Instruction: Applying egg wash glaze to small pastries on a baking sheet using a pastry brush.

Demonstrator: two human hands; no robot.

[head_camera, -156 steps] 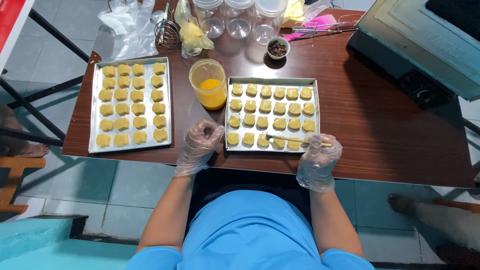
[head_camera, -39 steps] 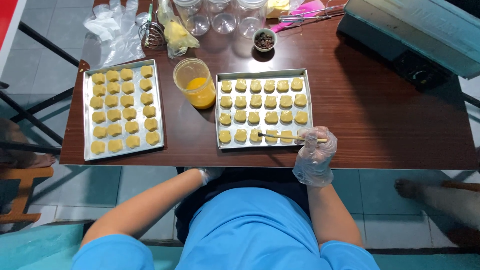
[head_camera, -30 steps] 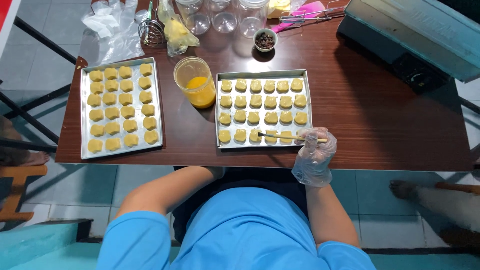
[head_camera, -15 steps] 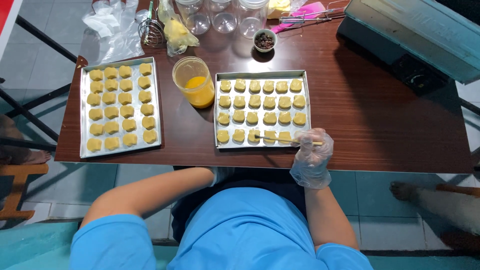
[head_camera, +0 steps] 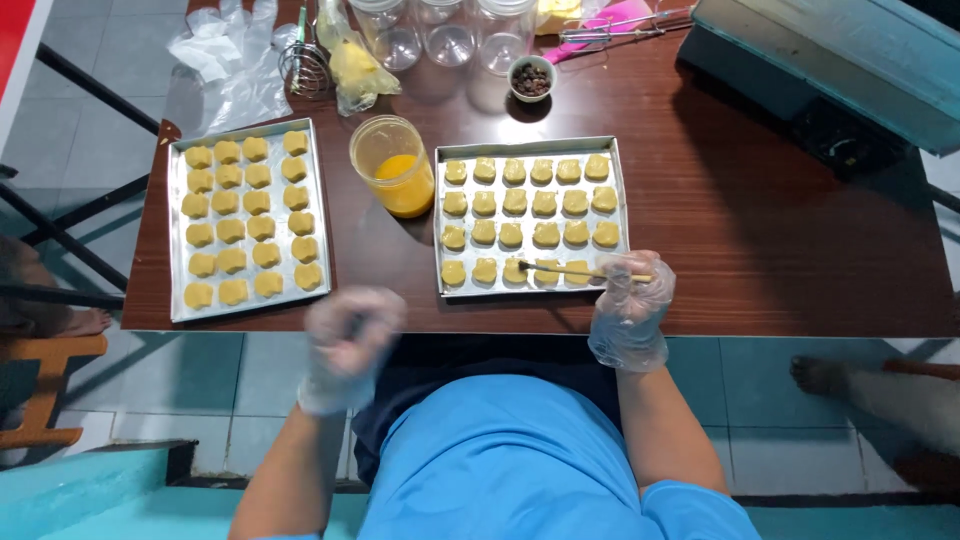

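While the right hand, gloved in clear plastic, rests at the near edge of the counter, its fingers pinch the end of a thin brush. The brush lies nearly level, and its tip sits on a cookie in the front row of the right-hand baking tray. That tray carries small yellow dough pieces in tidy rows and stands near the middle of the brown counter.

The left hand, also gloved, hangs in front of the counter's near edge, touching nothing on it. It is blurred, so I cannot tell whether its fingers are curled or loose; it seems to hold nothing.

Just left of the right-hand tray stands a clear jar with orange-yellow liquid in the bottom. Further left lies a second tray, also filled with rows of dough pieces.

Along the far edge stand three empty glass jars, a small bowl of dark bits, a wire whisk, a plastic bag with something yellow and crumpled clear plastic. A grey-green appliance sits at the far right corner.
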